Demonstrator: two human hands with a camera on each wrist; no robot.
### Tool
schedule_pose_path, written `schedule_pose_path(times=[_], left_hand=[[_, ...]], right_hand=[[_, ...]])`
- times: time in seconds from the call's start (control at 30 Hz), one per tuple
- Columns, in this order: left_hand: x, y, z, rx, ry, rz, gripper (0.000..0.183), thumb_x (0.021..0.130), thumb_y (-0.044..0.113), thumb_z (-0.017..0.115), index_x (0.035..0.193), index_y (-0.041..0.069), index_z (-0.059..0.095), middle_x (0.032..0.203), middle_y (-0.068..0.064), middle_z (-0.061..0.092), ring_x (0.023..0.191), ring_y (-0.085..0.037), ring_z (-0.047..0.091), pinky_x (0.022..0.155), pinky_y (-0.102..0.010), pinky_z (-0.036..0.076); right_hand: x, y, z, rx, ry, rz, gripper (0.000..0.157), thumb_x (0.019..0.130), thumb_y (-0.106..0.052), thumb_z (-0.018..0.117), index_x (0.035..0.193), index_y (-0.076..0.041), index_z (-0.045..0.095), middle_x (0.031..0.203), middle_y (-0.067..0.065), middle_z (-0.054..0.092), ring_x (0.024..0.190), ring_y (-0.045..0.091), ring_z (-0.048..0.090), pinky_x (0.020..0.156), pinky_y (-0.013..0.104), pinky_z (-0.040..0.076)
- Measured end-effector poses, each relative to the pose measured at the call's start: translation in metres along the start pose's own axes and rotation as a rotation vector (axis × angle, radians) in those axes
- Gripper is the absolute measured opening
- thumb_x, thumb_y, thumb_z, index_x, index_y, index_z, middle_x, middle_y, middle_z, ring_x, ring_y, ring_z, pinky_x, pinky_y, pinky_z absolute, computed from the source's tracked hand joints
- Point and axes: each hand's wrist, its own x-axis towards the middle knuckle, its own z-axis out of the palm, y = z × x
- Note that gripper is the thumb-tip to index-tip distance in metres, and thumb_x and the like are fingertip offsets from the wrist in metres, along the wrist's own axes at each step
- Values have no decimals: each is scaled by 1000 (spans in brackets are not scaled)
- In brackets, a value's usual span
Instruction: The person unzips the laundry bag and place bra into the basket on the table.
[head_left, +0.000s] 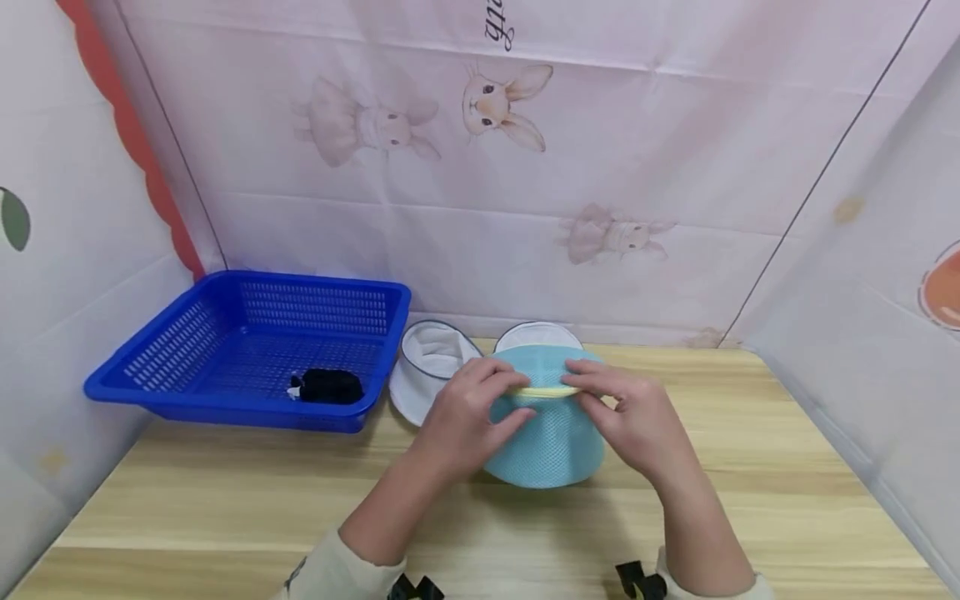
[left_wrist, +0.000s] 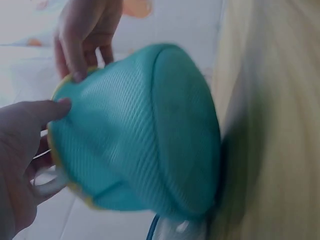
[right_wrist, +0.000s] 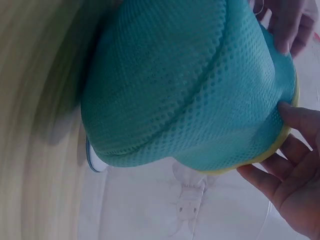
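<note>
Both hands hold a turquoise mesh bag point(head_left: 551, 442) with a yellow-edged rim and a rounded, flat base. My left hand point(head_left: 468, 417) pinches the rim on its left side, thumb on the near face. On the right, my right hand point(head_left: 633, 412) grips the same rim between thumb and fingers. The left wrist view shows the bag's broad round base point(left_wrist: 185, 130) turned toward the wooden table, with the left thumb point(left_wrist: 57, 107) pressing near the rim. In the right wrist view, the right thumb point(right_wrist: 295, 117) lies on the mesh, with fingers behind the edge.
A blue plastic basket point(head_left: 247, 417) stands at the left, with a black bundle point(head_left: 330, 386) inside. Behind the hands are a white fabric piece with dark edging point(head_left: 408, 387) and another white piece point(head_left: 536, 335), partly hidden. A printed curtain point(head_left: 712, 167) bounds the wooden table point(head_left: 750, 467).
</note>
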Motion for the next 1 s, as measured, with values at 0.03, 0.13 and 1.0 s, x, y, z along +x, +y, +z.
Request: schedule_pose_path(times=[0.03, 0.13, 1.0], left_hand=[[0, -1, -2, -14, -22, -20, 35, 78, 22, 85, 108, 11, 72, 106, 0, 65, 101, -15, 60, 86, -26, 53], [0, -5, -8, -50, -84, -68, 40, 78, 17, 84, 115, 10, 70, 115, -1, 65, 108, -16, 60, 92, -28, 53], [2, -18, -6, 4, 293, -56, 23, 76, -4, 79, 97, 3, 75, 96, -8, 70, 91, -21, 65, 79, -29, 57]], right_hand=[[0, 2, -2, 14, -1, 15, 26, 81, 5, 74, 101, -11, 79, 113, 4, 74, 108, 23, 69, 86, 16, 53], [0, 6, -10, 72, 4, 76, 25, 82, 4, 74, 102, -11, 78, 113, 4, 74, 109, 14, 69, 87, 7, 47], [1, -5, 6, 65, 66, 176, 37, 88, -14, 74, 123, -7, 68, 127, 10, 66, 118, 25, 63, 93, 40, 55]])
